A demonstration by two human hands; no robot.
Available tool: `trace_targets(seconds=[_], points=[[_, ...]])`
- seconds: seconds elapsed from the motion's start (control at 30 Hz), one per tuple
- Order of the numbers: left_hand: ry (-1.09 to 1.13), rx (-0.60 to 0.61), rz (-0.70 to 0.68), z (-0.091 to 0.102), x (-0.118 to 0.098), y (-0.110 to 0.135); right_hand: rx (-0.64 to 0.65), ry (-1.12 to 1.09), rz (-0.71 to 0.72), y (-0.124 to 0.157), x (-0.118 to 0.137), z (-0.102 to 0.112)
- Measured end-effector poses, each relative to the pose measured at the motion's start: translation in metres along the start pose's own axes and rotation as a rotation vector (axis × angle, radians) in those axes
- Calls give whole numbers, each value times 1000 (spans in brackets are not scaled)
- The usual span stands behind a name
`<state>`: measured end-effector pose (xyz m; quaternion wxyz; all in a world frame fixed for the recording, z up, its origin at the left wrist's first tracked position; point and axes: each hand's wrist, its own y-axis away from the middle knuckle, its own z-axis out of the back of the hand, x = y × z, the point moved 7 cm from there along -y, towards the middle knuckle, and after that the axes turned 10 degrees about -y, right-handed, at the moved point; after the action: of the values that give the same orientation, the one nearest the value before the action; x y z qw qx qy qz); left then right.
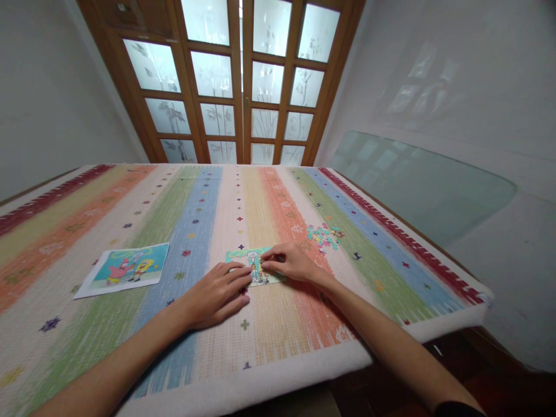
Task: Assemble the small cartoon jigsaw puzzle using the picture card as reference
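A small, partly built jigsaw puzzle [247,258] lies on the striped cloth in front of me. My left hand [217,294] rests flat beside its lower left edge, fingers stretched out and touching it. My right hand [292,262] sits on the puzzle's right side, its fingertips pressed down on the pieces there. A loose heap of puzzle pieces [324,236] lies just beyond my right hand. A printed cartoon picture [125,269] lies flat to the left.
The table [391,243] is covered by a striped multicoloured cloth; its near edge and right corner are close. A glass sheet [417,185] leans against the right wall. Wooden doors with frosted panes [241,87] stand behind the table.
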<state>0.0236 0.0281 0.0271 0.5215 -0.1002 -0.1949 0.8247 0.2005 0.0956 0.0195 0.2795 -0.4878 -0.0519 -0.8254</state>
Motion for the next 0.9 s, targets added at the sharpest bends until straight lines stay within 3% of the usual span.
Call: trace_targets(seconds=[0.27,0.9], points=[[6,15,8,-2,1,1,-17,204,125,0,4,-2],[20,-4,12,-2,2,2,-23,364,199,4,9,-8]])
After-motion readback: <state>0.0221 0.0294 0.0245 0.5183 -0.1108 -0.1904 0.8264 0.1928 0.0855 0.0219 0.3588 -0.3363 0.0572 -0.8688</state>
